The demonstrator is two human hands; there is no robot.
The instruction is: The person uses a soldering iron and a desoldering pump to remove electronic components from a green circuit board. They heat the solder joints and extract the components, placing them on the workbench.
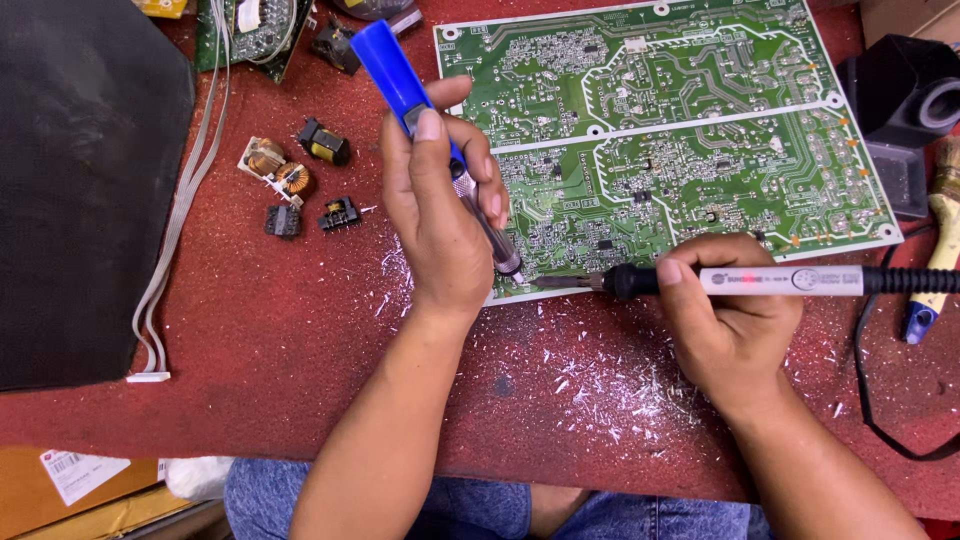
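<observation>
Solder work centres on the near edge of the green circuit board [660, 130], which lies flat on the red table [300, 340]. The right hand [725, 320] is closed around a soldering iron [740, 281], its tip touching the board's edge; the left hand [440, 215] is clamped on a blue suction pump [430, 130], nozzle just beside that tip. Lingering heat could lift a copper track, and the hot tip sits near the left fingers. Loose coils and small parts [295, 180] lie left, a grey ribbon cable [175, 230] beyond, a brush [935, 260] right; nothing blocks the joint.
</observation>
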